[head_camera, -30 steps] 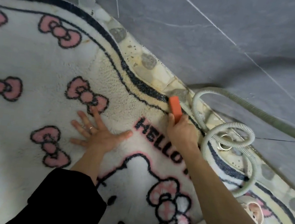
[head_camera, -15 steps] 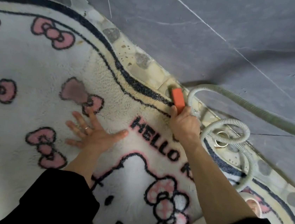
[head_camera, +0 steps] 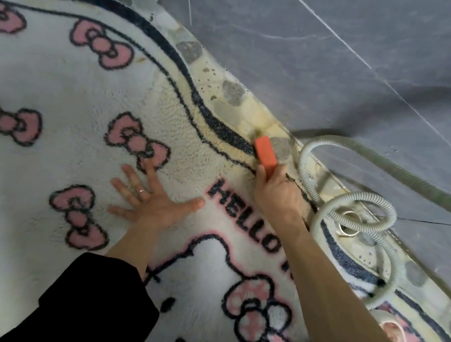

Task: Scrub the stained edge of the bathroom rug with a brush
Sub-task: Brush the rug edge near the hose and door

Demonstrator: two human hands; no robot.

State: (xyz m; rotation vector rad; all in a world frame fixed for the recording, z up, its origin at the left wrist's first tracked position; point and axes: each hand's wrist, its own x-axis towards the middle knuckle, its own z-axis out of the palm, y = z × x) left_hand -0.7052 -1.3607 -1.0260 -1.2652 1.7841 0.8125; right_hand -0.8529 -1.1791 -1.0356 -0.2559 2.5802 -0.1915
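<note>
Presently, we record the fingers [head_camera: 260,173] of the right hand [head_camera: 275,193] curled round the near end of an orange brush [head_camera: 265,154], gripping it firmly. The thumb lies along the brush's left side. The bristles cannot be seen from above.

The brush sits on the far edge of the rug [head_camera: 60,81], across the dark border band, where the pile is yellowed. Its far end reaches the pebble-patterned strip [head_camera: 225,111] just beyond the rug, which is also discoloured at that spot.

The left hand [head_camera: 153,202] lies flat on the rug with its fingers spread straight and holding nothing. It presses the pile near the word "HELLO", well to the left of the brush. We note a ring [head_camera: 141,190] on one finger. Both forearms are bare, with dark sleeves [head_camera: 96,305] pushed up near the bottom of the view.

The rug is white and fluffy, printed with pink bows and a cartoon cat face.

A ribbed grey hose [head_camera: 356,198] loops just to the right of the right hand, lying over the rug's border and the patterned strip. Inside its loop we see a metal ring [head_camera: 348,231] set in the floor. Large grey tiles [head_camera: 342,71] fill the upper right.
</note>
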